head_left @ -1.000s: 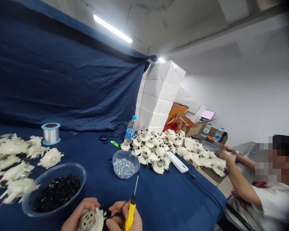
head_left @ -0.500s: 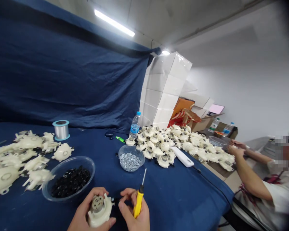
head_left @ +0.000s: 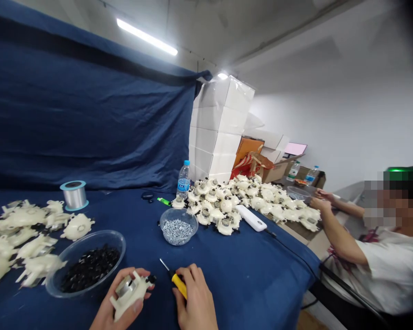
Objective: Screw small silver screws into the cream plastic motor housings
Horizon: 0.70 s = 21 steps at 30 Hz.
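At the bottom of the view, my left hand is closed around a cream plastic motor housing. A silver round motor sits in the housing, and a small black piece sticks out at its right end. My right hand grips a screwdriver with a yellow handle. Its metal shaft points up and left, close to the housing but apart from it. Left of my hands stands a clear bowl of small black parts. Ahead of them is a smaller clear bowl full of silver screws.
Cream housings are heaped at the left, and more housings at the right. Behind stand a wire spool, a water bottle and white boxes. A white power bank trails a cable. A co-worker sits at the right.
The screwdriver has swung from upright to pointing up-left, and my right hand has turned palm down. The housing has tilted in my left hand. The view has shifted to the right.
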Each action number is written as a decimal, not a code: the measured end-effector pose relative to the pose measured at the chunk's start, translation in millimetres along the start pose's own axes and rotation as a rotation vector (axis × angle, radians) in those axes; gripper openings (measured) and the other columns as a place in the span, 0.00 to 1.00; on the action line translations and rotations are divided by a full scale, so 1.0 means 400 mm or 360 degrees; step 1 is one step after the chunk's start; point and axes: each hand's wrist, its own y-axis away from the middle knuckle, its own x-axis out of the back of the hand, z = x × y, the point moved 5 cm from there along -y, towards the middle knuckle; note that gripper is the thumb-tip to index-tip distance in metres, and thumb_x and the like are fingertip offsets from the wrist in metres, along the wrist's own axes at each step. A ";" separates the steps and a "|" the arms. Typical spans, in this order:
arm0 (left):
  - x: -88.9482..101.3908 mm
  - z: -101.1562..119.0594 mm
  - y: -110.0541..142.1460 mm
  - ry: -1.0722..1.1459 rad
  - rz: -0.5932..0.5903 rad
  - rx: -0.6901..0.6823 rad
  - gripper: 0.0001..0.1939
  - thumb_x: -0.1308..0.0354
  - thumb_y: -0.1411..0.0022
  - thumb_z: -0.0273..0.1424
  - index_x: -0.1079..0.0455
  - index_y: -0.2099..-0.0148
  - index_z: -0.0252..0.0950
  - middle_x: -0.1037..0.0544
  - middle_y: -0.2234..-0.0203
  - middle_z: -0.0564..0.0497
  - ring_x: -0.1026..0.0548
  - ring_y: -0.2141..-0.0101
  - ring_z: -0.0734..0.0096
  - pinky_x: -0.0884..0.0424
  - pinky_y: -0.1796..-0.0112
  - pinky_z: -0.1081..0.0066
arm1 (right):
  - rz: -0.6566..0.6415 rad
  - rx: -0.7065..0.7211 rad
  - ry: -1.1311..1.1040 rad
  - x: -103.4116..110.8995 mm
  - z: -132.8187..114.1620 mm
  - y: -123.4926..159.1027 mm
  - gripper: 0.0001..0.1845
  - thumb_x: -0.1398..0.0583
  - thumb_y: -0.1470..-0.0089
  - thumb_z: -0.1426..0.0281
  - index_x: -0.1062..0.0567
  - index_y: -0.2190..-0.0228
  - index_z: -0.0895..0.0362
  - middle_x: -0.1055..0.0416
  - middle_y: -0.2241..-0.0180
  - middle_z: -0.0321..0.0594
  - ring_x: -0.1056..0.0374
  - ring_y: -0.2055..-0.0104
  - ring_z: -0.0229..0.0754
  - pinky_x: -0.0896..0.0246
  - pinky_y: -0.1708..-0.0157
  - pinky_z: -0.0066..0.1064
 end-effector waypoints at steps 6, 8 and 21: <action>0.013 -0.032 -0.008 0.0242 -0.0072 0.0260 0.37 0.34 0.49 0.57 0.39 0.47 0.38 0.19 0.57 0.41 0.20 0.58 0.48 0.25 0.54 0.57 | 0.0033 0.0123 -0.0334 0.036 -0.058 0.001 0.21 0.41 0.44 0.76 0.26 0.49 0.50 0.30 0.53 0.45 0.35 0.49 0.50 0.36 0.47 0.43; 0.013 -0.036 -0.008 0.0257 -0.0140 0.0307 0.39 0.35 0.48 0.57 0.41 0.46 0.37 0.19 0.58 0.41 0.20 0.59 0.49 0.26 0.54 0.57 | -0.0014 0.0167 -0.0617 0.056 -0.099 -0.008 0.22 0.40 0.43 0.76 0.27 0.48 0.49 0.30 0.53 0.43 0.34 0.49 0.47 0.36 0.48 0.40; -0.005 -0.027 0.000 0.0165 -0.0402 0.0259 0.35 0.37 0.47 0.59 0.36 0.48 0.38 0.22 0.72 0.49 0.23 0.68 0.59 0.29 0.61 0.62 | -0.0502 0.0420 -0.0720 0.113 -0.230 -0.086 0.22 0.36 0.46 0.80 0.20 0.55 0.43 0.29 0.54 0.36 0.34 0.49 0.41 0.41 0.44 0.36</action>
